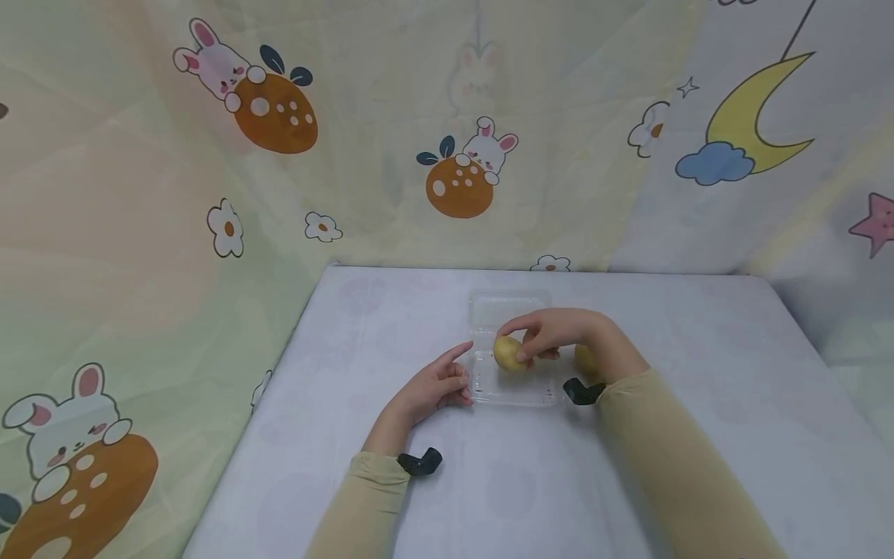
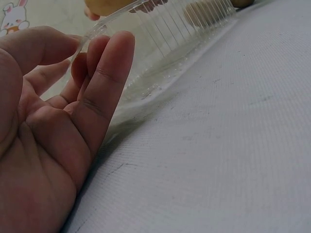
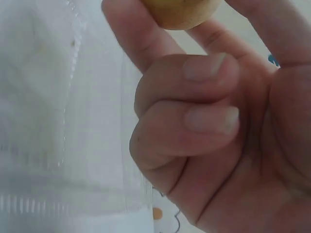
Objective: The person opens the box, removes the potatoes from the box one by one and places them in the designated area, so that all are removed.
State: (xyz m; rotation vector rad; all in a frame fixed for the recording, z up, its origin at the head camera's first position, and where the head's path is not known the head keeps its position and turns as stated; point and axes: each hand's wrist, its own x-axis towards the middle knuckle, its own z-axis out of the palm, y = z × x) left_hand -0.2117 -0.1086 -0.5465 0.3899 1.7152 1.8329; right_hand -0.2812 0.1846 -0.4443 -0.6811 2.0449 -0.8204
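A clear plastic box [image 1: 513,397] lies opened out on the table, its lid [image 1: 510,303] folded back toward the far side. My right hand [image 1: 559,330] pinches a round yellow potato [image 1: 507,354] between thumb and fingertips over the box. In the right wrist view, two fingers [image 3: 187,111] are curled beneath the potato [image 3: 182,12]. My left hand [image 1: 436,388] is at the box's left side; in the left wrist view its thumb and curled fingers [image 2: 109,73] pinch the box's rim [image 2: 114,17]. A second potato [image 1: 587,361] is partly hidden behind my right wrist.
The box stands on a white-covered table [image 1: 489,497]. A patterned cloth backdrop [image 1: 370,155] rises behind the table and along its left side. Dark wrist cameras [image 1: 421,463] sit on both wrists.
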